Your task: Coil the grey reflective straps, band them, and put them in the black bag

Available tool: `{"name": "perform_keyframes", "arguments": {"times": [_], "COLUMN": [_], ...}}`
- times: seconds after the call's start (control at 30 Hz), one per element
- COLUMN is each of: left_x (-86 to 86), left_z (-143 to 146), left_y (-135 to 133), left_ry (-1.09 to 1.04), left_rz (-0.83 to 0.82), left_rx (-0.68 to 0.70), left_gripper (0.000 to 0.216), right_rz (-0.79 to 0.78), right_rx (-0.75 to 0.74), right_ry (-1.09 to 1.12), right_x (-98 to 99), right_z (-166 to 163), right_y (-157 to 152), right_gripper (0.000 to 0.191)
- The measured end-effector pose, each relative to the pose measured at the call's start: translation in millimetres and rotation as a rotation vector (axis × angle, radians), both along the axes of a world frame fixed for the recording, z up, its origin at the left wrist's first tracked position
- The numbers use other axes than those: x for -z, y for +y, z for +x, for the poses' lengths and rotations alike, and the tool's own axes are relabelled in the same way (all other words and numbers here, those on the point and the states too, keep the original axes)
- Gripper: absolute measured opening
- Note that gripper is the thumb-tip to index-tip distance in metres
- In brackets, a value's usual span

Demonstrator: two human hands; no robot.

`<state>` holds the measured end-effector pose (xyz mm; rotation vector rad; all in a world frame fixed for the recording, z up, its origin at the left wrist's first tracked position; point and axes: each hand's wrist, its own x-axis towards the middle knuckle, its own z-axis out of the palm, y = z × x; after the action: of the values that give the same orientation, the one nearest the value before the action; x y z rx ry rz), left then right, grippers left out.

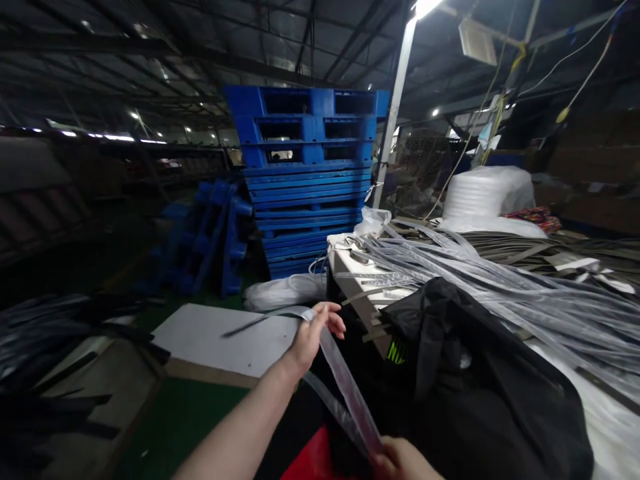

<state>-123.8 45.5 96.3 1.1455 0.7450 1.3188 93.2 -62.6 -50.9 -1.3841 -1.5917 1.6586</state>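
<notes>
A long translucent plastic strip (345, 377) runs between my two hands. My left hand (314, 330) pinches it between thumb and fingers, and its narrow dark-tipped end sticks out to the left above a white board. At the bottom edge of the head view, my right hand (400, 459) is closed on the lower part of the strip and is partly cut off. A second length of strip hangs just behind the first. Close on the right lies a black bag (480, 373) with green lettering. Many similar translucent strips (450, 260) are heaped on the table behind it.
Blue pallets (310, 180) are stacked straight ahead, with others (200, 233) leaning to their left. A white board (225, 340) lies low at the left, near dark strips (55, 373). White wrapped rolls (487, 193) sit at the table's back. A metal post (395, 107) rises beside the pallets.
</notes>
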Motion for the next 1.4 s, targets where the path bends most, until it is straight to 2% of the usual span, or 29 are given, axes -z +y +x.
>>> {"name": "perform_keyframes", "arguments": {"times": [0.1,0.2,0.3,0.4,0.47,0.5,0.63,0.73,0.8,0.9,0.97,1.2,1.4], "left_x": [35.0,69.3,95.3,107.7,108.1,106.2,87.0,67.8,58.4,53.9,56.4,71.1,71.5], "left_z": [-1.2,7.1,19.9,23.4,16.4,10.4,-21.9,-41.2,-45.7,-39.6,-30.9,-9.8,1.3], "left_y": [-25.9,-56.5,-81.0,-85.7,-75.0,-66.2,-24.2,-7.0,-7.3,-17.7,-24.9,-30.6,-32.1], "left_ry": [0.249,0.621,0.741,0.708,0.658,0.630,0.512,0.448,0.526,0.681,0.699,0.715,0.751], "left_rz": [-0.034,0.044,0.069,0.032,-0.001,-0.027,-0.182,-0.299,-0.362,-0.386,-0.389,-0.391,-0.354], "left_rx": [0.363,0.678,0.781,0.774,0.704,0.650,0.437,0.437,0.512,0.611,0.613,0.578,0.580], "left_gripper": [0.043,0.038,0.028,0.014,0.006,0.012,0.053,0.076,0.075,0.060,0.057,0.071,0.074], "right_rz": [0.162,0.102,-0.034,-0.097,-0.050,-0.011,0.046,0.079,0.105,0.147,0.184,0.267,0.350], "right_rx": [0.267,0.273,0.251,0.238,0.236,0.234,0.164,0.116,0.105,0.108,0.118,0.170,0.213], "right_ry": [0.084,0.315,0.463,0.440,0.366,0.325,0.173,0.039,-0.015,-0.051,-0.082,-0.125,-0.172], "right_x": [-40.0,-76.7,-87.8,-84.1,-80.5,-78.9,-71.4,-64.6,-61.1,-58.1,-56.5,-46.6,-40.5], "right_z": [-6.5,-26.4,-47.3,-53.4,-48.6,-44.6,-28.1,-20.4,-17.7,-15.1,-13.2,-6.2,-10.8], "right_y": [13.1,23.7,25.1,18.0,12.1,9.3,-0.2,-5.5,-6.9,-5.4,-3.7,-7.2,-7.6], "right_gripper": [0.057,0.058,0.053,0.046,0.045,0.044,0.044,0.043,0.041,0.041,0.043,0.046,0.049]}}
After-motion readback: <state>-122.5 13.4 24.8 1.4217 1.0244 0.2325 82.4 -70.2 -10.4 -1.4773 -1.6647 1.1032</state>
